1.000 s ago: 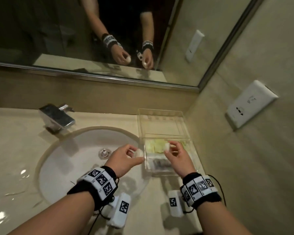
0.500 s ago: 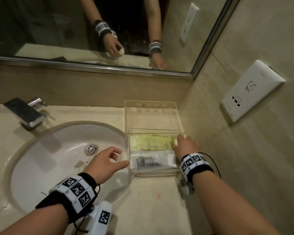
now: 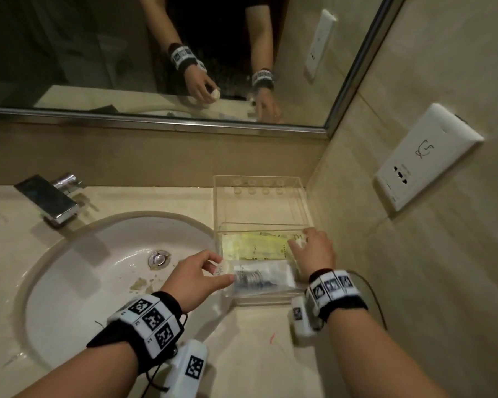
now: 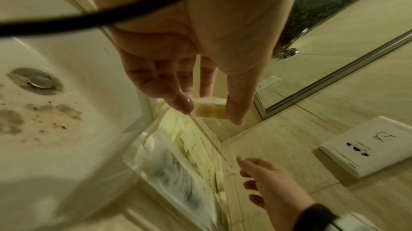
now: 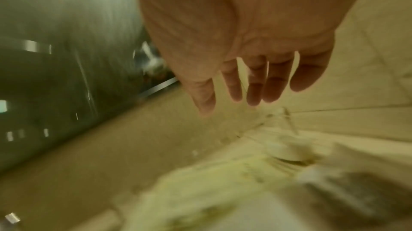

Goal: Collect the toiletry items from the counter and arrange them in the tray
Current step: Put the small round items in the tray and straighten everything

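Observation:
A clear acrylic tray [image 3: 259,179] sits on the counter right of the sink, against the side wall. Inside lie a yellow packet [image 3: 256,247] and a white sachet [image 3: 262,275]. My left hand [image 3: 223,268] pinches a small white round toiletry piece [image 4: 209,109] between thumb and fingers, just at the tray's left edge. My right hand [image 3: 299,238] hovers over the tray's right side with fingers [image 5: 254,93] straight and spread. A second small white piece [image 5: 287,152] lies in the tray beneath it, free of the fingers.
The white sink basin [image 3: 98,268] with its drain lies left of the tray, and a chrome faucet [image 3: 49,202] stands behind it. A mirror [image 3: 156,53] spans the back wall. A white wall socket [image 3: 426,156] sits on the tiled side wall right of the tray.
My right hand has carried its small white piece to the tray's right side and let it go, fingers now spread. My left hand still holds its piece near the tray's left edge.

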Available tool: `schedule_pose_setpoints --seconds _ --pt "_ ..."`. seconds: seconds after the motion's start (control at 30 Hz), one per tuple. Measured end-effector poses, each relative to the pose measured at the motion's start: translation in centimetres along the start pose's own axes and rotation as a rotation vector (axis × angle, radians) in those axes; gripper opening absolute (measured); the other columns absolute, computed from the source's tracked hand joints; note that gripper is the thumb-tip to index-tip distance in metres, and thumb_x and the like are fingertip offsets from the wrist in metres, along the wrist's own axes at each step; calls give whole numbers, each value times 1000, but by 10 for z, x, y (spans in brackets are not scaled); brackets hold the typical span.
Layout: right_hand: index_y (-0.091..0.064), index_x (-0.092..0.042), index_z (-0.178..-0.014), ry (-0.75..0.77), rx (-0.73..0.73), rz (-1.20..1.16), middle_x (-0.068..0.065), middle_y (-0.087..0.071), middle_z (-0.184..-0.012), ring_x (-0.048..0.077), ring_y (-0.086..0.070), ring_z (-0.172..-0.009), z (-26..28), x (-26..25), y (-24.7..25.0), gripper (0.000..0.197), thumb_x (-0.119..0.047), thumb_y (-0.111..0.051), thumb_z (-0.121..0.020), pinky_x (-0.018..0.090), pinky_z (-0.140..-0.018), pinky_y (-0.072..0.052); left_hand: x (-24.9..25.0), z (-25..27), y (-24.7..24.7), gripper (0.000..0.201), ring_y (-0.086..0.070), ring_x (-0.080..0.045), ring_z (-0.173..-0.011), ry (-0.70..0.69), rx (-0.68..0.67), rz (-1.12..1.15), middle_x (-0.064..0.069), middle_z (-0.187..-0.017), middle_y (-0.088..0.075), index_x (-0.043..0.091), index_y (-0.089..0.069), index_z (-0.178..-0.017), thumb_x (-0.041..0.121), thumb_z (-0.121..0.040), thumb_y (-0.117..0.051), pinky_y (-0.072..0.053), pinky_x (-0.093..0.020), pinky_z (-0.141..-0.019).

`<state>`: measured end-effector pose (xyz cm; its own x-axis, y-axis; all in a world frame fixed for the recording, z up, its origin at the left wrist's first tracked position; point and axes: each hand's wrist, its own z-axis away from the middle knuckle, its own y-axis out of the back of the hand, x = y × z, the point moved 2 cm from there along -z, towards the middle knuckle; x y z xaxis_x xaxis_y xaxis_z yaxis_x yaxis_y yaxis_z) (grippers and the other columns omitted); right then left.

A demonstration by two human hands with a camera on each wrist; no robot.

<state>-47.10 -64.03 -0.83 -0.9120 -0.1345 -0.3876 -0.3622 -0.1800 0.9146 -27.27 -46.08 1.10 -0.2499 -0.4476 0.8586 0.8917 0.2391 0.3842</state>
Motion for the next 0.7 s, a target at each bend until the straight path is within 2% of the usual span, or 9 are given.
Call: schedule_pose_setpoints --seconds 0.07,0.13,0.2,0.27,0.4,0.5,0.57,0.63,0.7 --pt "-58 -18 -119 71 1 -295 0 -61 -110 18 -58 -99 33 -11 7 35 -36 -62 -89 31 -85 -49 6 -4 -8 30 -63 -13 -69 1 -53 -2 4 -87 -62 29 -59 -92 34 -73 -81 -54 -33 -72" --pt "-58 -26 -121 185 -123 -494 -10 -60 -108 9 -58 -91 68 -20 9 37 -31 -68 -85 20 -75 -46 13 -7 -18 31 -62 -11 -65 2 -112 14 1 -88 -65 24 -59 -96 32 -74 -80 -51 -24 -62" --pt "-53 -38 -125 252 -267 -602 -20 -56 -117 0 -56 -96 93 -20 9 48 -30 -72 -81 19 -76 -49 22 -8 -29 31 -62 -10 -64 12 -164 48 0 -84 -66 17 -59 -98 31 -77 -78 -45 -18 -54" --pt "-53 -42 -125 273 -322 -639 -24 -55 -122 -3 -55 -103 105 -14 9 52 -26 -74 -80 22 -79 -53 28 -8 -41 32 -63 -11 -66 37 -228 79 0 -82 -68 13 -63 -97 36 -78 -76 -45 -19 -54" --pt "-65 -34 -114 287 -270 -640 -21 -63 -109 1 -59 -99 109 5 15 39 -21 -76 -79 22 -81 -52 33 -7 -67 24 -61 -11 -64 85 -392 149 2 -77 -73 18 -70 -83 42 -79 -73 -43 -22 -56" --pt "-65 -36 -111 257 -254 -657 -15 -65 -105 5 -61 -95 109 18 19 41 -18 -78 -77 29 -82 -55 35 -5 -80 19 -58 -8 -59 112 -436 221 7 -72 -73 20 -71 -82 39 -83 -70 -41 -21 -54" --pt "-64 -37 -110 251 -259 -664 -13 -66 -103 5 -61 -93 109 23 19 43 -16 -79 -75 28 -80 -55 37 -5 -85 20 -57 -7 -57 126 -446 260 8 -69 -72 20 -71 -84 40 -84 -69 -40 -20 -54" --pt "-65 -32 -110 252 -233 -672 -10 -67 -101 6 -62 -94 105 25 19 41 -16 -79 -75 25 -80 -54 37 -7 -87 25 -60 -9 -61 131 -447 261 8 -79 -73 21 -71 -93 44 -84 -67 -43 -21 -56" --pt "-65 -29 -107 196 -158 -640 -9 -67 -98 6 -62 -93 93 27 20 35 -19 -78 -76 22 -80 -53 36 -10 -85 32 -63 -12 -67 141 -412 254 4 -97 -73 24 -65 -104 49 -84 -65 -45 -21 -57"
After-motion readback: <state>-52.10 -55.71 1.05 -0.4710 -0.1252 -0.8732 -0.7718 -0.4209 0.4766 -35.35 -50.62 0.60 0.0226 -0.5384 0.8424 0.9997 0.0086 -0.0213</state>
